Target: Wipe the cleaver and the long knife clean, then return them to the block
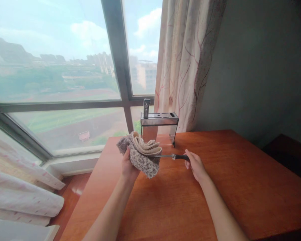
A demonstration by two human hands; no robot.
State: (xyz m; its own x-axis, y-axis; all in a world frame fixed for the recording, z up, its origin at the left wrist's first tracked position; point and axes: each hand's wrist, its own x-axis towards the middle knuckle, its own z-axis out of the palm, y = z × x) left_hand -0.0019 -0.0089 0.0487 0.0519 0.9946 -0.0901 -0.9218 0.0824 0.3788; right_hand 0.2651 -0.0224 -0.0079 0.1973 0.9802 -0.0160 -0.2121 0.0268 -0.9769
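My left hand (127,165) grips a crumpled grey and cream cloth (140,154) above the wooden table (240,187). My right hand (195,164) holds the black handle of a knife (175,156). The knife's blade points left and its tip is buried in the folds of the cloth. Behind both hands stands a clear knife block with a metal top (159,126), and one black-handled knife (146,107) sticks up from its left slot.
A large window (65,83) fills the left and back, with a patterned curtain (187,63) hanging at its right edge. A grey wall rises on the right. White bedding (19,197) lies at the lower left beside the table.
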